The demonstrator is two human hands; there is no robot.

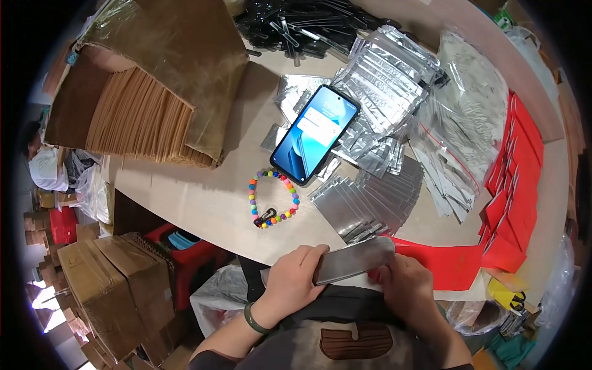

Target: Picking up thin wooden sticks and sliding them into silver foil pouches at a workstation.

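At the table's near edge, my left hand (pixel 293 277), with a green bangle on its wrist, grips a flat silver-grey packet (pixel 348 261) by its left end. My right hand (pixel 407 282) is curled at the packet's right end, closed on a red envelope (pixel 453 264). The envelope lies partly beneath the hand, and red shows under the packet; whether the packet is inside it I cannot tell. Just beyond my hands lies a fan of silver foil packets (pixel 376 197). Left of it is a bead strap (pixel 295 201) attached to a lit phone (pixel 316 134).
A brown carton (pixel 179 49) packed with tan cards (pixel 139 117) stands at left. Silver packets (pixel 388 80) and black plastic pieces (pixel 296 28) are piled behind. At right lie a clear bag of white packets (pixel 468 98) and red envelopes (pixel 512 191). Boxes (pixel 117 283) stand below left.
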